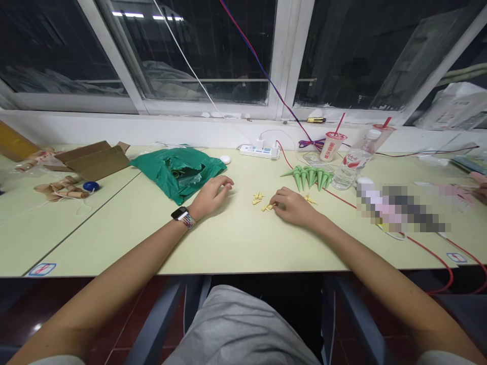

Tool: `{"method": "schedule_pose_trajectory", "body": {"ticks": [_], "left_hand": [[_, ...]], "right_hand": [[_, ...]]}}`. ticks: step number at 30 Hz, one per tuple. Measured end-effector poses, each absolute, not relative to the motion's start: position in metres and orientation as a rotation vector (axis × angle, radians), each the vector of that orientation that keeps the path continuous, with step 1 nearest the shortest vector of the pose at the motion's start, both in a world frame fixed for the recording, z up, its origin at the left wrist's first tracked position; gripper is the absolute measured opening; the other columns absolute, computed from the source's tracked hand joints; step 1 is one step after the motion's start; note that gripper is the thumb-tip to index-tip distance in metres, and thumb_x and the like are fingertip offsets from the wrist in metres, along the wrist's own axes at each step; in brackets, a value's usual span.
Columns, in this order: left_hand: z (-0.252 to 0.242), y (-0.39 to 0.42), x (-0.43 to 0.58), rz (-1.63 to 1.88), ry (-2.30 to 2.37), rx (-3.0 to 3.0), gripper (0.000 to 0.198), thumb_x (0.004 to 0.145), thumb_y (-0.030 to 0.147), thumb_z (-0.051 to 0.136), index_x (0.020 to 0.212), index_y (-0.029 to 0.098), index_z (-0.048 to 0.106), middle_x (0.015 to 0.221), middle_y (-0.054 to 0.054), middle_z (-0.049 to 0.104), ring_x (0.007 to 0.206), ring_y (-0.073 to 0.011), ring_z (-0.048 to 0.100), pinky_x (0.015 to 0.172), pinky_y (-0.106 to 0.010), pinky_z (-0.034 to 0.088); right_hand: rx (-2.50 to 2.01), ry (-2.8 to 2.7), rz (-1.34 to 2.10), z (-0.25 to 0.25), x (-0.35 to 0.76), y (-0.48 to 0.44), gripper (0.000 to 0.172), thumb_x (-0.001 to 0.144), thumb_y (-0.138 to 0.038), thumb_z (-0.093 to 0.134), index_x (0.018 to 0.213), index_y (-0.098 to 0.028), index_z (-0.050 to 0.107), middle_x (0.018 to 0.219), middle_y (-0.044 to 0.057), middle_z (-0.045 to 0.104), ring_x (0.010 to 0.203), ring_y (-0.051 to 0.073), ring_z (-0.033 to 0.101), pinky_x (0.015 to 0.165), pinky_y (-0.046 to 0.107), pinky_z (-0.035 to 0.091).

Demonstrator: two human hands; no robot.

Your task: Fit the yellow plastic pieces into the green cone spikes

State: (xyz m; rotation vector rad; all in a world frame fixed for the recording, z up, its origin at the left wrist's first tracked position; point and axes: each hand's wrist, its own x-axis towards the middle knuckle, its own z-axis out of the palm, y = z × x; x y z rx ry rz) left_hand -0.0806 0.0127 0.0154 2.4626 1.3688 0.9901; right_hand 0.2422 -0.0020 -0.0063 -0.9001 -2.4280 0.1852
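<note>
My right hand is low over the table, its fingertips pinched at a small yellow piece. Close by lie more small yellow pieces, and one yellow star-like piece sits to the right of that hand. Their exact kind is too small to make out. My left hand, with a watch on the wrist, rests on the table with loosely bent fingers and holds nothing. Beside it is a torn green plastic bag. Beyond my right hand stands a cluster of green cone-shaped pieces.
A water bottle and cups with red straws stand at the back right. A power strip lies by the wall. Red cables cross the right side. Wooden toys and a cardboard box are left.
</note>
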Motion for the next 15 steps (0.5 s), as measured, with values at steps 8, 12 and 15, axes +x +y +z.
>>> {"method": "schedule_pose_trajectory", "body": {"ticks": [8, 12, 15], "left_hand": [[0.020, -0.001, -0.066, 0.951, 1.210, 2.634, 0.029, 0.108, 0.038, 0.040, 0.106, 0.021, 0.064, 0.104, -0.009, 0.071, 0.098, -0.0251, 0.064, 0.098, -0.043, 0.046], [0.023, -0.016, -0.050, 0.970, 1.119, 2.644, 0.024, 0.105, 0.040, 0.048, 0.106, 0.023, 0.065, 0.101, -0.008, 0.072, 0.099, -0.0263, 0.065, 0.097, -0.044, 0.048], [0.023, -0.029, -0.036, 0.988, 1.031, 2.593, 0.023, 0.104, 0.044, 0.053, 0.107, 0.024, 0.065, 0.102, -0.008, 0.072, 0.100, -0.0261, 0.066, 0.095, -0.043, 0.050]], "right_hand": [[-0.936, -2.301, 0.270, 0.000, 0.242, -0.008, 0.017, 0.082, -0.009, 0.058, 0.092, -0.022, 0.063, 0.088, 0.005, 0.068, 0.087, 0.022, 0.063, 0.078, 0.035, 0.049], [-0.882, -2.089, 0.639, 0.005, 0.224, -0.018, 0.008, 0.084, -0.018, 0.063, 0.089, -0.024, 0.065, 0.087, 0.002, 0.070, 0.083, 0.020, 0.066, 0.080, 0.035, 0.052], [-0.812, -1.854, 0.943, 0.006, 0.203, -0.025, 0.009, 0.088, -0.033, 0.069, 0.089, -0.024, 0.067, 0.087, 0.001, 0.073, 0.084, 0.020, 0.068, 0.083, 0.036, 0.055]]}}
